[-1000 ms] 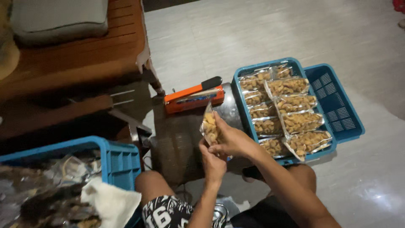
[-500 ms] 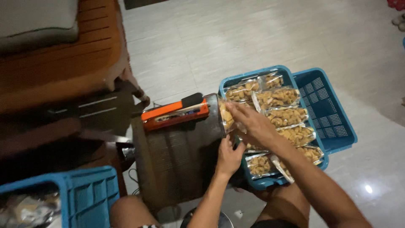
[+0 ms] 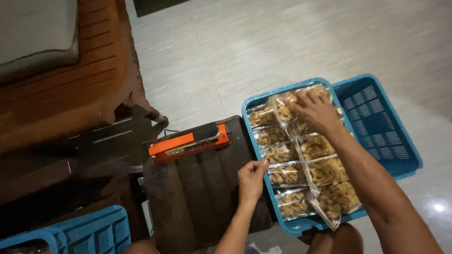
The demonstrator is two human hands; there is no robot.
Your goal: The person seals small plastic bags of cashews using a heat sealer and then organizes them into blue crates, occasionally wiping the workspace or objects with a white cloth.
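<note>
The snack bag (image 3: 291, 111), a clear packet of brown pieces, is lying at the far end of the blue tray (image 3: 252, 101), on top of other filled packets (image 3: 325, 171) that are sitting in two rows. A second blue basket (image 3: 381, 127) is standing just beside the tray. A dark cushion (image 3: 202, 188) is lying near it, carrying an orange sealer (image 3: 188, 143). The right hand (image 3: 316, 109) is pressing on the bag, fingers spread apart. The left hand (image 3: 252, 178) is hovering at the tray's near edge, fingertips pinched together against a packet's corner.
</note>
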